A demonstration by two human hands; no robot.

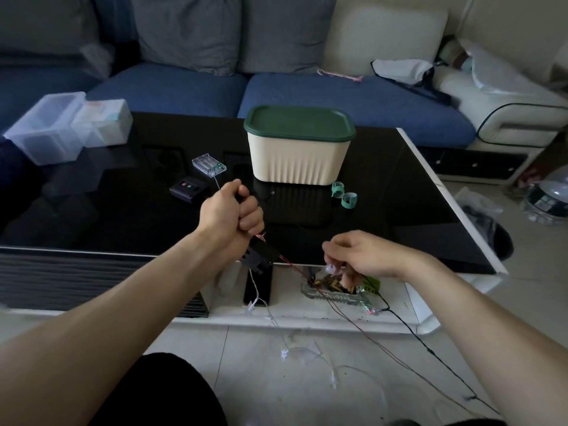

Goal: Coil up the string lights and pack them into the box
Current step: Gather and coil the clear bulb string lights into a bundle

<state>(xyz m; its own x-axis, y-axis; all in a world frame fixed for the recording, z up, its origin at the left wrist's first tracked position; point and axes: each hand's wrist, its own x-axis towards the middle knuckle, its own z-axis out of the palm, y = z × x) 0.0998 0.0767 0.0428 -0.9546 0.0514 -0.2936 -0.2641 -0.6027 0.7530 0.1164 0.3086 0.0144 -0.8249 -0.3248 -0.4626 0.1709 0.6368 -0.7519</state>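
- The left hand (233,210) is making a closed fist over the near edge of the black desk (415,216), its grip wrapped around a black holder (258,256) that is sticking out below the fist.
- The right hand (359,256) is hovering at 3 o'clock of the left one, its grip pinching a small clear bulb (330,269) of the string lights (307,358) between curled fingertips.
- The rest of the string lights are trailing down off the desk edge and lying loose on the floor at 6 o'clock, along with thin red and black wires (399,358).
- The cream box (298,158) with its green lid (299,123) on is standing at 12 o'clock on the desk, well apart from both hands.
- A clear battery case (209,161) and a small black controller (189,189) are sitting at 11 o'clock of the left hand.
- Two green straps (344,195) are lying just beside the box at 5 o'clock of it.
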